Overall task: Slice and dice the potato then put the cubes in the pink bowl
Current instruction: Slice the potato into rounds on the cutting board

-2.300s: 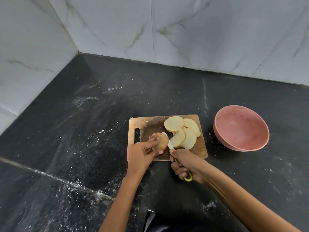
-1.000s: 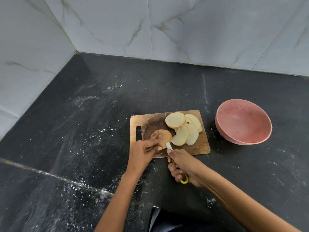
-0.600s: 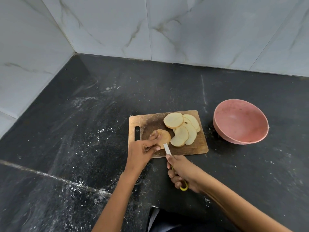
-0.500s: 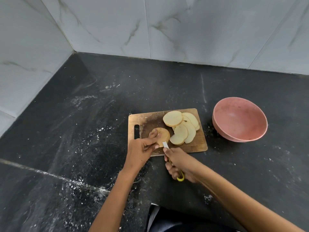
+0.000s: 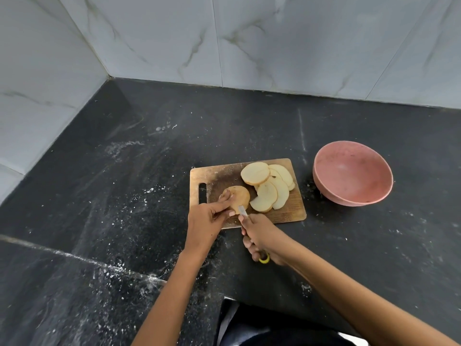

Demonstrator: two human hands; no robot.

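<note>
A wooden cutting board (image 5: 294, 211) lies on the black counter. Several pale potato slices (image 5: 268, 188) are fanned over its right half. The last potato end piece (image 5: 240, 196) lies flat on the board's near left part. My left hand (image 5: 208, 218) presses its fingertips on that piece. My right hand (image 5: 262, 236) grips a knife (image 5: 242, 211) with a yellow handle end; only a short bit of white blade shows, touching the piece's near edge. The pink bowl (image 5: 353, 172) stands empty to the right of the board.
The black stone counter (image 5: 124, 183) is dusted with white specks on the left. Marble-tiled walls (image 5: 249, 41) close the back and left sides. The counter's front edge runs just below my forearms.
The knife has been drawn back toward me through the end piece, so less blade shows. The end piece now lies flat under my left fingertips. Slices and bowl are unmoved.
</note>
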